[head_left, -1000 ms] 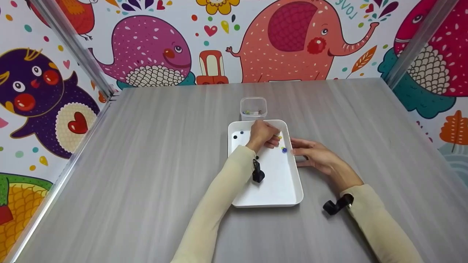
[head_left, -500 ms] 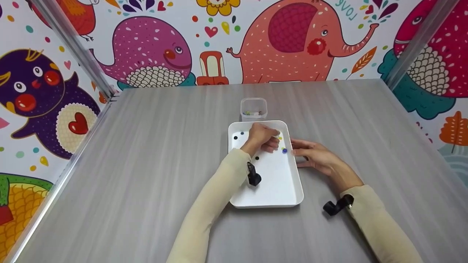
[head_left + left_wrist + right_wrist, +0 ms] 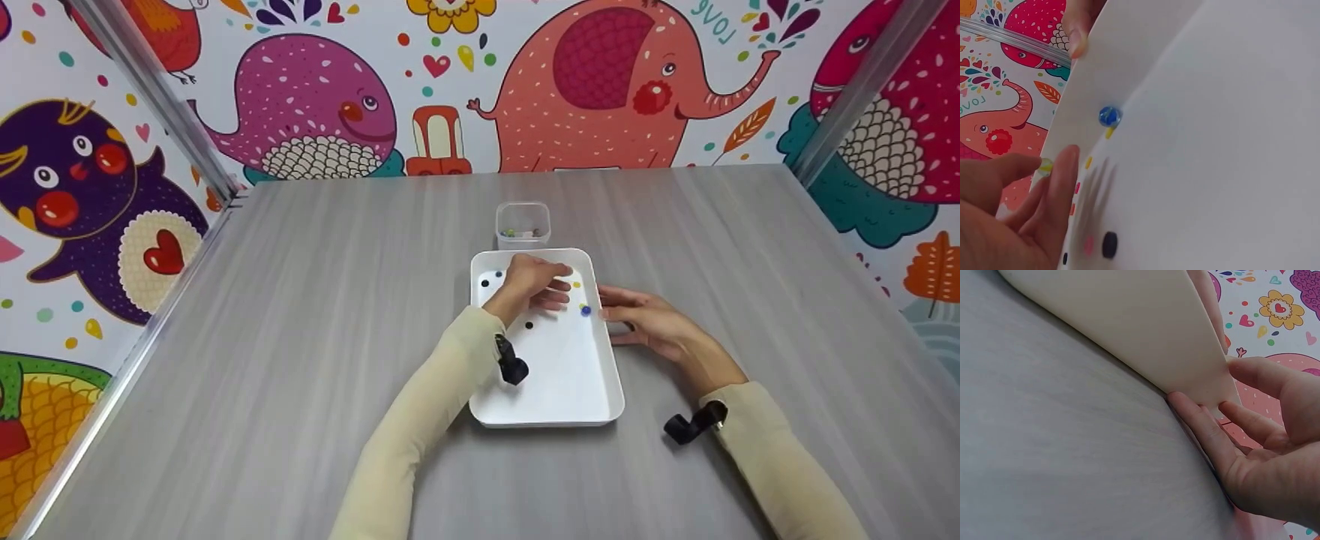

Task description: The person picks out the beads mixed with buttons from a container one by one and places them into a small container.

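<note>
In the left wrist view, my left hand (image 3: 1033, 225) pinches a clear marble with a yellow streak (image 3: 1045, 167) between thumb and fingertip. That hand hovers over the far part of the white tray (image 3: 555, 375), other fingers stretched out. Against the tray's right wall lies a blue marble (image 3: 1110, 116), with a small yellow piece (image 3: 1109, 133) beside it. My right hand (image 3: 654, 322) touches the outside of the right wall with fairly straight fingers (image 3: 1202, 422). Small dark pieces lie in the tray, one black piece (image 3: 529, 325) near its middle.
A clear plastic box (image 3: 523, 223) holding several small coloured items stands just behind the tray. The grey wood-grain table (image 3: 315, 315) extends around both. Printed cartoon panels (image 3: 315, 97) close off the back and sides.
My left hand has drawn slightly left and its fingers have spread somewhat, uncovering the black piece near the tray's middle. The right hand stays against the wall.
</note>
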The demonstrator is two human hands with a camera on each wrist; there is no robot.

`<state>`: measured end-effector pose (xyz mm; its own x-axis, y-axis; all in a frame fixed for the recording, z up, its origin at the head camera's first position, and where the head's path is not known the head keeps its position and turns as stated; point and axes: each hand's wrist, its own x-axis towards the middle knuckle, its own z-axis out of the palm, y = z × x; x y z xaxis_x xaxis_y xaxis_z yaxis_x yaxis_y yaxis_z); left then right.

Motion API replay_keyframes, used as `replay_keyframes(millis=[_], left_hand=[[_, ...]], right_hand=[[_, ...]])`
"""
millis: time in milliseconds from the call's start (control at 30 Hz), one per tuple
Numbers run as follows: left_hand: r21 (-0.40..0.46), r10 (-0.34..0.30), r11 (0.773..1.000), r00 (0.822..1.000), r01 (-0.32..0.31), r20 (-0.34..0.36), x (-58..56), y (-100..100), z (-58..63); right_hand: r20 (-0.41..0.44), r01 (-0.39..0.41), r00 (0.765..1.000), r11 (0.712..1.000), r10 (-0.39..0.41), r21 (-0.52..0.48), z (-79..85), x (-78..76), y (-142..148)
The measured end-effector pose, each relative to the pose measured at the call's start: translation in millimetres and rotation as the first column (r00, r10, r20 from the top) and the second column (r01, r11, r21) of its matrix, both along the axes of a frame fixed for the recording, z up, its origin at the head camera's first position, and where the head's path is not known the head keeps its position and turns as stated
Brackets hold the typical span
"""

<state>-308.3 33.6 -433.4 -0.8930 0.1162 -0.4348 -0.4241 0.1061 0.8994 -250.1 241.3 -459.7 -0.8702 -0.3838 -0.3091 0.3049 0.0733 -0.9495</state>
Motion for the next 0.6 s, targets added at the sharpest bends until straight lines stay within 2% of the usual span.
replay_keyframes(millis=[233, 600], left_hand=[[0.024, -0.005, 1.000, 1.000, 0.005, -0.015, -2.4, -7, 2.7], [0.035, -0.015, 0.999, 1.000, 0.014, 0.027, -3.9, -24, 10.5]], right_hand=[[0.011, 0.007, 1.000, 1.000, -0.007, -0.007, -1.1, -0.5, 1], [0.019, 0.014, 1.000, 1.000, -0.014, 0.003, -0.8, -0.7, 0]])
